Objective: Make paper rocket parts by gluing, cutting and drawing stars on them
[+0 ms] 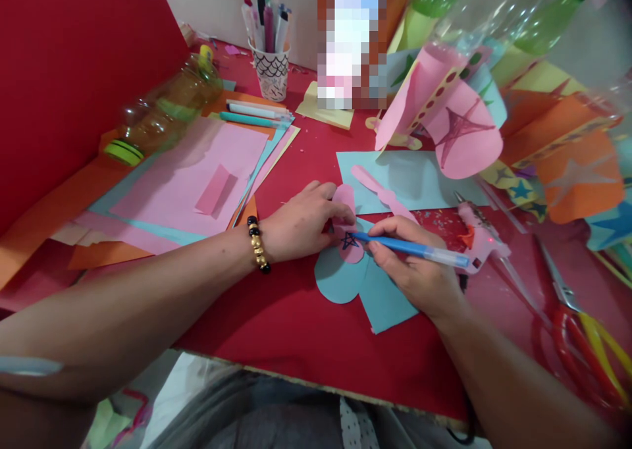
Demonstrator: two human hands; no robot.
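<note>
My right hand [415, 268] grips a blue felt-tip pen [395, 242], its tip at a dark star outline [350, 239] on a pink paper cutout [351, 252] with rounded ends. My left hand [309, 217] has its fingers curled over that cutout's upper part, holding it; the thumb is partly hidden. Beneath lie a light-blue rounded paper shape [338, 281] and a blue paper piece [388, 301]. Just beyond my hands, a pink propeller-shaped paper strip [380, 189] rests partly on a light-blue sheet [419, 172].
Scissors [567, 297] and a hot glue gun [481, 235] lie at the right. Bottle-and-paper rockets [467, 133] stand behind them. Paper sheets [197, 172], a plastic bottle [162, 113] and a cup [271, 77] of pens are at the left and back of the red table [306, 324].
</note>
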